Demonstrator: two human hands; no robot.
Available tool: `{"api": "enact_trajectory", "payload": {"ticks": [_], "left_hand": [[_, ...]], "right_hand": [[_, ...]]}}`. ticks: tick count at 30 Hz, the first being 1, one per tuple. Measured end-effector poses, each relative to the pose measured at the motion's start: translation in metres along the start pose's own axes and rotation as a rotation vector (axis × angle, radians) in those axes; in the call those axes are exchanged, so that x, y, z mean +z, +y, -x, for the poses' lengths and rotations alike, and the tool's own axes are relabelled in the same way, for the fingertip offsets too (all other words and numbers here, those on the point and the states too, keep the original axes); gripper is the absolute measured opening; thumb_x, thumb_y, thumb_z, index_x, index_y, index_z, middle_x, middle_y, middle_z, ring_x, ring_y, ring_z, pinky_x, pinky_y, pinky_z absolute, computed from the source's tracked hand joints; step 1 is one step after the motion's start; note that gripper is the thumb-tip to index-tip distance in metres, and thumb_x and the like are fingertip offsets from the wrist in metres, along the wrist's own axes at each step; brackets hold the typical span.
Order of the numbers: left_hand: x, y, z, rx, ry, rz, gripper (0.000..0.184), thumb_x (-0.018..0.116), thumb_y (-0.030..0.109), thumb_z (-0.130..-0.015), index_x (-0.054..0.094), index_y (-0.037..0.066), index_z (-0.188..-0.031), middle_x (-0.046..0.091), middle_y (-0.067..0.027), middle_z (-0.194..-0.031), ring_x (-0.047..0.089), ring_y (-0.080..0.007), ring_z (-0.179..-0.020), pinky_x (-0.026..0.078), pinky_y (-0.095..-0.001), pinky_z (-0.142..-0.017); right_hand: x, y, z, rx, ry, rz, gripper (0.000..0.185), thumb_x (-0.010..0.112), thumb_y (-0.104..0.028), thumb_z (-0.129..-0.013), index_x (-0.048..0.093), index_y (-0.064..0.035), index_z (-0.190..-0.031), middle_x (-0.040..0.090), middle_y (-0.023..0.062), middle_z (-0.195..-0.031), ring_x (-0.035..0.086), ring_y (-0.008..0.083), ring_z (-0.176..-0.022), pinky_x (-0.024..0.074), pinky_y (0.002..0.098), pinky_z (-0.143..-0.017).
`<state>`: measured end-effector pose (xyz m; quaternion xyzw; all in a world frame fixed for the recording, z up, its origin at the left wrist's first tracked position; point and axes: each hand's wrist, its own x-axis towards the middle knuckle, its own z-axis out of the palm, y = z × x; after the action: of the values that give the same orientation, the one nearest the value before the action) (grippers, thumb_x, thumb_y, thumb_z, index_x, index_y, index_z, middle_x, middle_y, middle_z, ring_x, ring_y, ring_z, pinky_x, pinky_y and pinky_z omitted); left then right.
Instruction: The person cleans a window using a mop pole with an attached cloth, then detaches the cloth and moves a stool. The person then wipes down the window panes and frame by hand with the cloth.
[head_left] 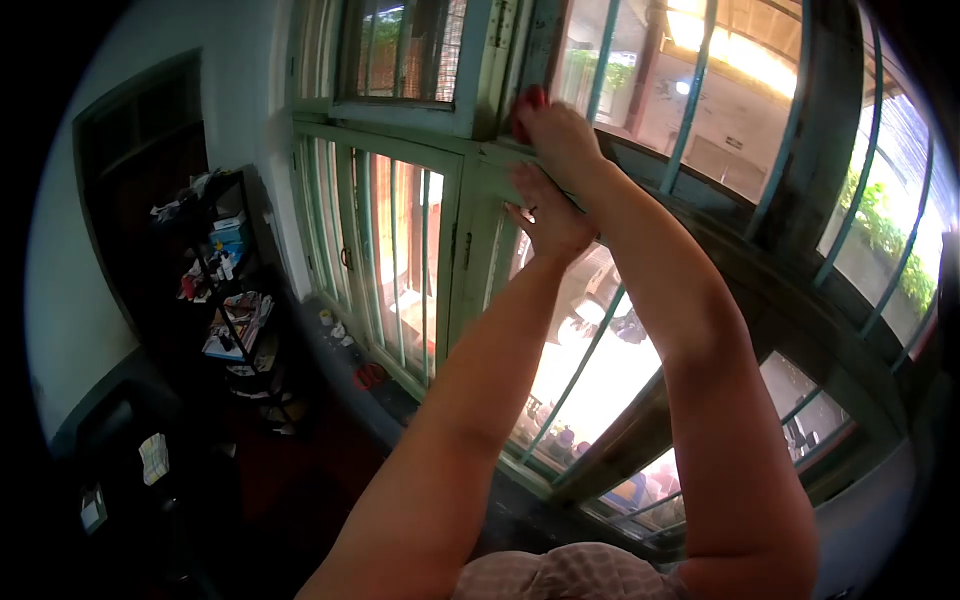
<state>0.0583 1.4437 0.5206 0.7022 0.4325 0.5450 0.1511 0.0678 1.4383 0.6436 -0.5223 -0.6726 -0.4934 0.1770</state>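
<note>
My right hand (pixel 562 138) is raised to the corner of the green window frame (pixel 485 150), closed around a small red thing (pixel 527 112). It looks like a cloth, but my fingers hide most of it. Just below, my left hand (pixel 550 215) has its fingers spread against the frame's crosspiece. A ring shows on that hand. Vertical metal bars (pixel 688 95) run across the window openings beside and below both hands.
Along the bottom of the window runs a dark sill (pixel 365 400) with a red round item (pixel 369 376) on it. A cluttered shelf rack (pixel 240 270) stands at left, near a dark doorway (pixel 140 160). A dark chair (pixel 110 420) is at lower left.
</note>
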Motion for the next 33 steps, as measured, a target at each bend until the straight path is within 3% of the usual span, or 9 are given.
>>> {"api": "enact_trajectory", "payload": {"ticks": [3,8,10,14,16,22,25,27,33], "left_hand": [[0.013,-0.01,-0.008,0.022,0.037,0.084,0.115,0.061,0.056,-0.07,-0.012,-0.003,-0.137,-0.008,-0.0225,-0.146,-0.008,-0.0325,-0.136,-0.005,-0.0566,-0.104],[0.069,-0.035,-0.021,0.095,0.464,-0.41,0.106,0.056,0.052,-0.074,-0.007,-0.004,-0.138,-0.008,-0.0223,-0.146,-0.007,-0.0323,-0.137,-0.002,-0.0562,-0.104],[0.068,-0.035,-0.02,0.149,0.533,-0.398,0.104,0.055,0.051,-0.075,-0.006,-0.005,-0.138,-0.009,-0.0222,-0.146,-0.007,-0.0326,-0.137,-0.001,-0.0566,-0.104],[0.048,-0.019,-0.011,0.062,0.334,-0.233,0.11,0.059,0.051,-0.073,-0.008,-0.007,-0.136,-0.01,-0.0231,-0.145,-0.008,-0.0338,-0.136,-0.001,-0.0572,-0.104],[0.017,-0.009,-0.004,0.046,0.115,0.044,0.113,0.061,0.051,-0.071,-0.01,-0.008,-0.136,-0.011,-0.0236,-0.145,-0.009,-0.0344,-0.136,-0.001,-0.0575,-0.103],[0.001,-0.005,-0.001,-0.005,-0.086,-0.036,0.111,0.063,0.051,-0.071,-0.005,-0.008,-0.136,-0.01,-0.0237,-0.144,-0.008,-0.0353,-0.136,-0.002,-0.0593,-0.103],[0.065,-0.041,-0.016,0.199,0.342,-0.379,0.107,0.061,0.051,-0.072,-0.002,-0.008,-0.136,-0.008,-0.0233,-0.145,-0.007,-0.0347,-0.136,0.0,-0.0591,-0.103],[0.06,-0.037,-0.011,0.364,0.498,-0.483,0.109,0.055,0.063,-0.07,-0.002,0.001,-0.14,-0.005,-0.0206,-0.146,-0.004,-0.0343,-0.136,0.005,-0.059,-0.103],[-0.01,0.009,0.008,-0.093,0.013,-0.021,0.119,0.063,0.057,-0.066,-0.006,-0.008,-0.137,-0.007,-0.0225,-0.146,-0.008,-0.0302,-0.137,-0.001,-0.0536,-0.106]], "right_hand": [[0.017,-0.015,-0.02,0.036,-0.364,0.04,0.021,0.053,-0.016,-0.081,0.065,-0.0055,-0.095,0.066,0.0108,-0.091,0.062,0.0273,-0.09,0.0492,0.0352,-0.074],[0.042,-0.023,-0.044,0.518,-0.22,-0.263,0.025,0.057,-0.015,-0.078,0.061,0.0013,-0.095,0.065,0.0151,-0.096,0.061,0.0295,-0.094,0.0489,0.0368,-0.078],[0.065,-0.025,-0.056,0.695,-0.154,-0.372,0.026,0.056,-0.017,-0.078,0.061,0.0011,-0.097,0.064,0.0168,-0.098,0.061,0.0299,-0.095,0.0481,0.0372,-0.081],[0.098,0.013,-0.056,0.839,-0.134,-0.907,0.04,0.063,-0.032,-0.075,0.06,0.0006,-0.099,0.063,0.0208,-0.096,0.06,0.0336,-0.094,0.0474,0.038,-0.082],[0.096,0.018,-0.042,0.714,-0.09,-0.975,0.035,0.063,-0.031,-0.075,0.062,-0.0023,-0.093,0.063,0.0208,-0.094,0.06,0.0338,-0.091,0.0477,0.038,-0.079],[0.053,-0.006,-0.037,0.35,-0.113,-0.831,0.028,0.062,-0.022,-0.077,0.06,-0.0002,-0.094,0.061,0.0237,-0.094,0.059,0.0373,-0.092,0.0479,0.0409,-0.079],[0.057,-0.026,-0.036,0.294,-0.171,-0.562,0.04,0.065,-0.025,-0.074,0.052,0.004,-0.098,0.061,0.025,-0.094,0.058,0.0403,-0.092,0.0477,0.0433,-0.079],[0.046,-0.032,-0.032,0.25,-0.237,-0.391,0.04,0.064,-0.025,-0.073,0.053,0.0037,-0.098,0.061,0.0238,-0.095,0.058,0.0391,-0.095,0.0473,0.0428,-0.08],[0.015,-0.009,-0.046,-0.218,-0.573,-0.312,0.042,0.058,-0.02,-0.074,0.052,0.0043,-0.108,0.062,0.0207,-0.098,0.059,0.0344,-0.094,0.048,0.0399,-0.079]]}}
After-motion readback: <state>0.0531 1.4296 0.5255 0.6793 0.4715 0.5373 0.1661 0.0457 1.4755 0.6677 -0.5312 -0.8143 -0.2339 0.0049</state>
